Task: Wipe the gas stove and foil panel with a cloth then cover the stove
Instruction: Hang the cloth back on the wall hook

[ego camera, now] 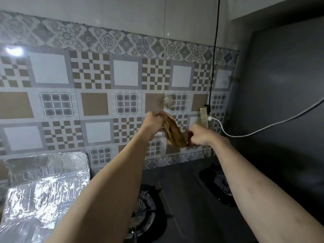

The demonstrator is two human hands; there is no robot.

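Observation:
A crumpled tan cloth (174,132) hangs in the air in front of the tiled wall, stretched between both hands. My left hand (155,122) grips its upper end and my right hand (199,135) grips its lower end. Below my arms lies the dark gas stove (185,193), with one burner (145,207) under my left forearm and another burner (220,183) by my right forearm. A shiny foil panel (45,188) stands folded at the lower left, beside the stove.
Patterned tiles (105,95) cover the back wall. A black cable (214,55) hangs down to a power strip (204,116) on the wall, and a white cable (263,128) runs from it to the right. A grey wall (284,102) closes the right side.

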